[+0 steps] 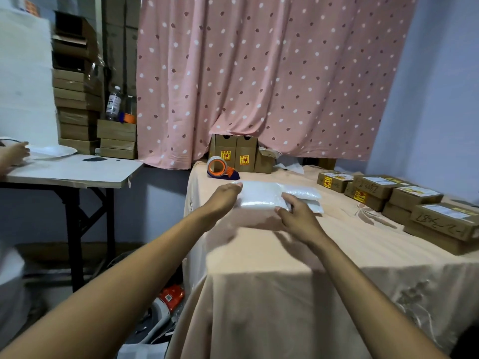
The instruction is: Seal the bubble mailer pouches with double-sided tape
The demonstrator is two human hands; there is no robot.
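A white bubble mailer pouch (259, 195) lies on the peach-covered table (272, 255), on top of another bubble mailer (305, 194) that sticks out to its right. My left hand (224, 196) lies flat with straight fingers along the pouch's left edge. On the pouch's near right corner my right hand (298, 213) pinches the edge between thumb and fingers. A tape dispenser (220, 168) with an orange core and a clear roll sits just behind the pouches.
Sealed cardboard boxes (414, 203) are stacked along the table's right side, and taller cartons (236, 154) stand at the back against the pink curtain. A second table (72, 172) at left has another person's hand (15, 152) on it. Clutter lies on the floor between the tables.
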